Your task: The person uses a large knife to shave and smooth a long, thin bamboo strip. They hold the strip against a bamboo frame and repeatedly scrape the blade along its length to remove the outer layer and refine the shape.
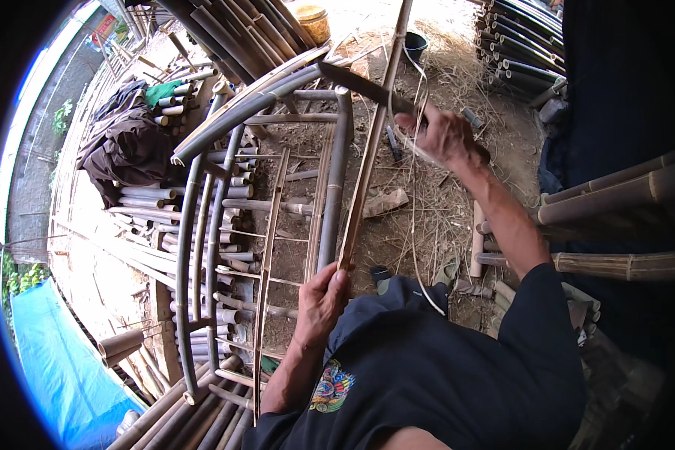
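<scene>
A long split bamboo strip [364,180] slants up and away in front of me. My left hand [322,298] is closed around its near end, thumb on top. In my right hand [448,139] is a machete [356,84], its dark blade pointing left and lying across the strip. A thin pale sliver [415,240] curls past the right hand and hangs toward my lap. Left of the strip stands a bamboo frame [184,277] with curved poles and crossbars; neither hand touches it.
Cut bamboo poles [146,199] are stacked at the left under a dark cloth [131,139]. More poles [521,52] pile up far right, and thick ones [615,199] jut in nearby. Shavings litter the dirt floor [457,75]. A dark bucket [415,45] stands ahead.
</scene>
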### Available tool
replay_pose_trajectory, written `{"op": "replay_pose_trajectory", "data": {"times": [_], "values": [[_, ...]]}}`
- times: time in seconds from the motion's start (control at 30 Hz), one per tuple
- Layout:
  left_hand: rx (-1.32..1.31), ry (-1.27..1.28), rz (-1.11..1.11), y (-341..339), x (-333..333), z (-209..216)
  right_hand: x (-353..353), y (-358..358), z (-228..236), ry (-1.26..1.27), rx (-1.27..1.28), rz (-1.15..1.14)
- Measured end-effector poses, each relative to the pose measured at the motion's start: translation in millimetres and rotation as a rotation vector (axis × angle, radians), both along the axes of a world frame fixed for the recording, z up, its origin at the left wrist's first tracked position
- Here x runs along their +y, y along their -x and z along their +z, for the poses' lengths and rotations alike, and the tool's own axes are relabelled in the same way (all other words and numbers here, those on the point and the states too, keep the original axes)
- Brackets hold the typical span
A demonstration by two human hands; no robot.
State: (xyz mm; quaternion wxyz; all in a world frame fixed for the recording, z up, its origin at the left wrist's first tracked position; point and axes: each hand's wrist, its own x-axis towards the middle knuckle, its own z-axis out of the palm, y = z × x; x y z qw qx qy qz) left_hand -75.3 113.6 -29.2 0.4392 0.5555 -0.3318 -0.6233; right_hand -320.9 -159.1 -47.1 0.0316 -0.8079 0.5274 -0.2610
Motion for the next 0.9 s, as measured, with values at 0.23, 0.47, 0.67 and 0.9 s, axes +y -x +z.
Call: {"op": "replay_pose_trajectory", "data": {"times": [0.23,0.47,0.67,0.9], "values": [[0.019,-0.086,-0.004,-22.9,45.7,-16.2,-1.4,21.3,34.5,-0.151,-0.121,-0.022],[-0.301,0.111,0.019,-0.2,-30.0,-16.6,122.1,-40.6,-11.1,0.054,0.055,0.422],[-0.353,0.105,0.003,3.0,-15.8,-24.4,86.8,-27.4,-9.7,-0.079,0.108,0.192],[-0.439,0.032,-0.113,-10.8,55.3,-13.8,6.4,49.9,2.7,-0.063,0.074,-0.078]]}}
